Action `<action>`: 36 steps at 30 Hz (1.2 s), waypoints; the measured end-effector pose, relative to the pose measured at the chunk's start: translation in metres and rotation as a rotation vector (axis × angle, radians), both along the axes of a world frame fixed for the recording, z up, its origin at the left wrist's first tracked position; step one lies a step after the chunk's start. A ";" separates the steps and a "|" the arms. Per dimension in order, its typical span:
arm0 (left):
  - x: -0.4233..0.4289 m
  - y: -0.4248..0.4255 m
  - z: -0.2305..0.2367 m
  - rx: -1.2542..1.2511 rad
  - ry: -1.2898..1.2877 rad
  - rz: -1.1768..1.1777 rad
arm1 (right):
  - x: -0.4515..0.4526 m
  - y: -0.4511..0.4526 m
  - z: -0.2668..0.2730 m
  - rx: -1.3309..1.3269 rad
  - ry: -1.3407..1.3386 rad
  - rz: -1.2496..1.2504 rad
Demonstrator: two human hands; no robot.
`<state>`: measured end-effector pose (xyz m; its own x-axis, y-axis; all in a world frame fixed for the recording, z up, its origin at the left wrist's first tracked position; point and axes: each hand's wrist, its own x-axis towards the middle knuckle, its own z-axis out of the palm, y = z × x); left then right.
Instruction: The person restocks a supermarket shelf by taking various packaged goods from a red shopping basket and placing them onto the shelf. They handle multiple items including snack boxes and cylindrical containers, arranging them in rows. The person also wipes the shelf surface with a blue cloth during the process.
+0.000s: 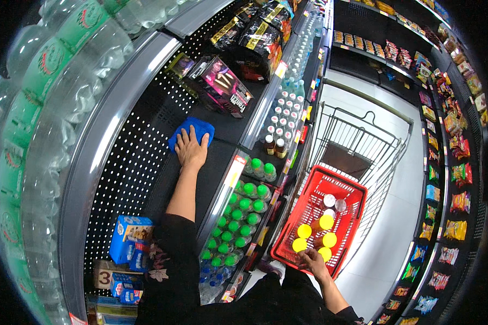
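My left hand lies flat, fingers spread, on a folded blue cloth that rests on a black shelf near its perforated back panel. Low at the right, my right hand is at the near end of a red plastic basket, its fingers bent close by a jar with a yellow lid; whether it grips the jar or the basket's rim I cannot tell. Inside the basket stand several yellow-lidded containers and a few with white lids. The basket sits on a metal shopping cart.
Boxes and black packages stand farther along the shelf, blue boxes nearer me. Green-capped bottles fill a lower shelf. Large bottles are at the left. Snack shelves line the right beyond a white floor.
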<state>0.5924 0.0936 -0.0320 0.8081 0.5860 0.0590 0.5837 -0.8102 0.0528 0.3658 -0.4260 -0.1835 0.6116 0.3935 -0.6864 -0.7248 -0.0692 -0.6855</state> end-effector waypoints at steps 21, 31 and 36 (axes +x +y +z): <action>-0.002 -0.067 0.013 -0.410 -0.537 -0.395 | 0.006 -0.003 0.006 -0.052 -0.081 0.063; 0.040 -0.141 0.010 0.214 -0.211 -0.827 | 0.001 -0.011 -0.001 -0.090 -0.074 -0.031; 0.081 -0.147 -0.013 0.437 -0.195 -0.799 | 0.001 -0.022 0.010 -0.091 -0.005 -0.145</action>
<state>0.6733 -0.0535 -0.0455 0.9150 -0.2458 0.3201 -0.1428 -0.9390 -0.3129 0.3665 -0.4478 -0.1732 0.6607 0.2372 -0.7122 -0.7286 -0.0258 -0.6845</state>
